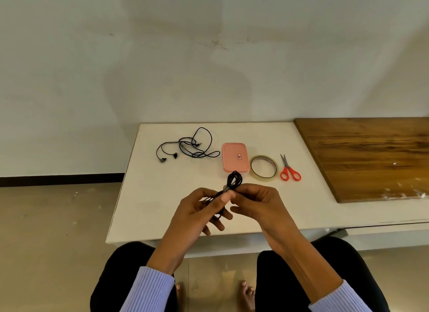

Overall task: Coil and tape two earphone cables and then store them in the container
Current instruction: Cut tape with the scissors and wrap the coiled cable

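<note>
Above the white table's front part, my left hand (204,207) and my right hand (255,202) both pinch a coiled black earphone cable (234,180); its loop sticks up between the thumbs, and clear tape seems wrapped at its middle. A second black earphone cable (188,146) lies loose and tangled at the table's back left. The pink container (234,157) with its lid on sits behind my hands. A roll of clear tape (264,168) lies flat to its right, touching it.
Red-handled scissors (289,170) lie right of the tape roll. A wooden board (371,158) covers the table's right side. The white table (162,195) ends at a wall behind and open floor on the left.
</note>
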